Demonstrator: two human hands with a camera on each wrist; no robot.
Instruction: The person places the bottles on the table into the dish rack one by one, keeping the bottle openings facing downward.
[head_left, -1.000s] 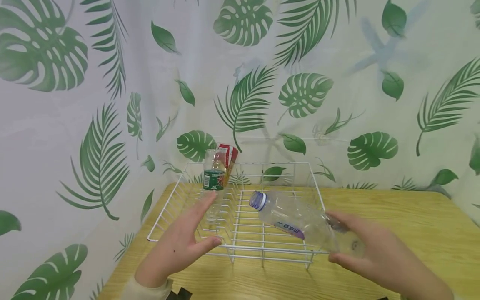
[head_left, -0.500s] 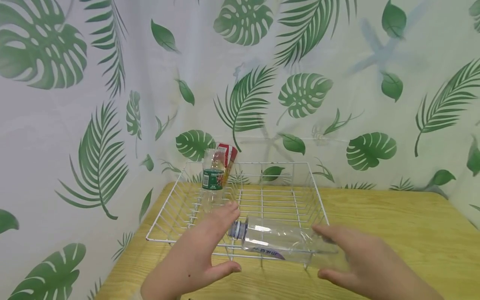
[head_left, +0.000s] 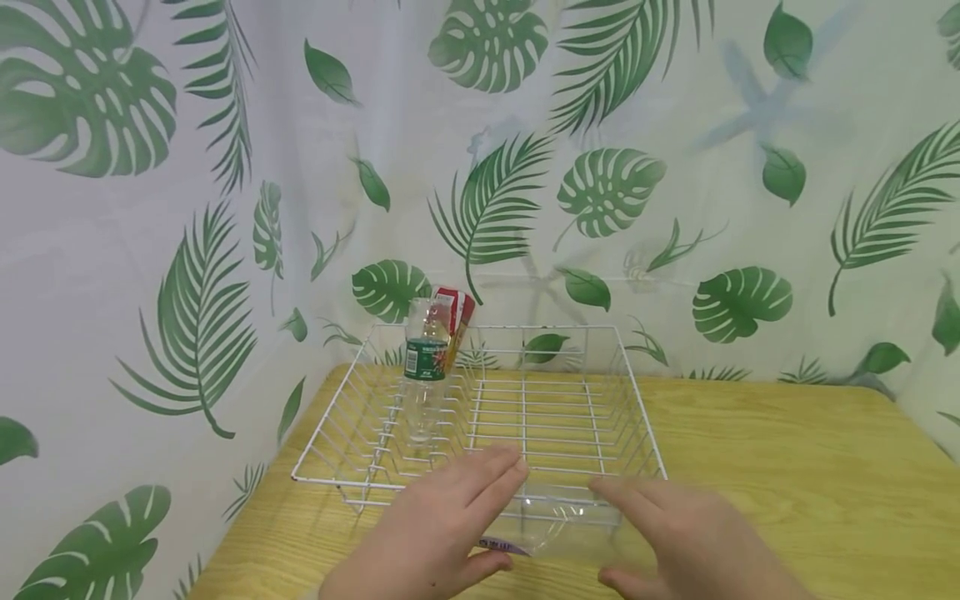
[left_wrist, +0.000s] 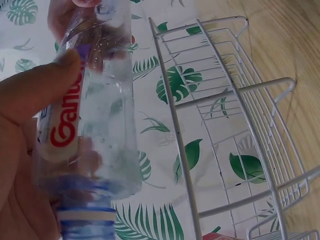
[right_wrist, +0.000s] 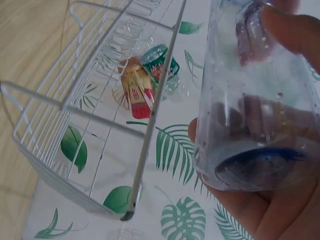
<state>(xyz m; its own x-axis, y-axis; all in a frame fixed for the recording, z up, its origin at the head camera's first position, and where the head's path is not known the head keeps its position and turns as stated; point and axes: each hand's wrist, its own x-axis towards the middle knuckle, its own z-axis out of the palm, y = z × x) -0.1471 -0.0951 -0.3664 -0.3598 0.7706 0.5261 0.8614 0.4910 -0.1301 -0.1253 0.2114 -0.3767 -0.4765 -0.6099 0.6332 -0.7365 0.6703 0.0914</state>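
Observation:
Both hands hold a clear plastic water bottle (head_left: 562, 521) level, low over the front of the white wire rack (head_left: 641, 403). My left hand (head_left: 446, 521) grips the bottle toward its neck, which points left and is hidden behind that hand in the head view. In the left wrist view, the thumb presses beside the label (left_wrist: 65, 120), and the bottle's blue neck (left_wrist: 87, 220) shows uncapped threads and a white ring. My right hand (head_left: 686, 533) curls round the base end, with the bottle bottom (right_wrist: 260, 165) facing the right wrist camera.
A clear bottle with a green label (head_left: 425, 360) and a red and gold carton (head_left: 456, 310) stand in the rack's left part. The rack sits on a wood-grain table (head_left: 787, 450). A leaf-patterned curtain (head_left: 675, 192) hangs behind and at left.
The right hand has brought the bottle down and left toward me from over the rack. My left hand has moved right and taken hold of the neck end.

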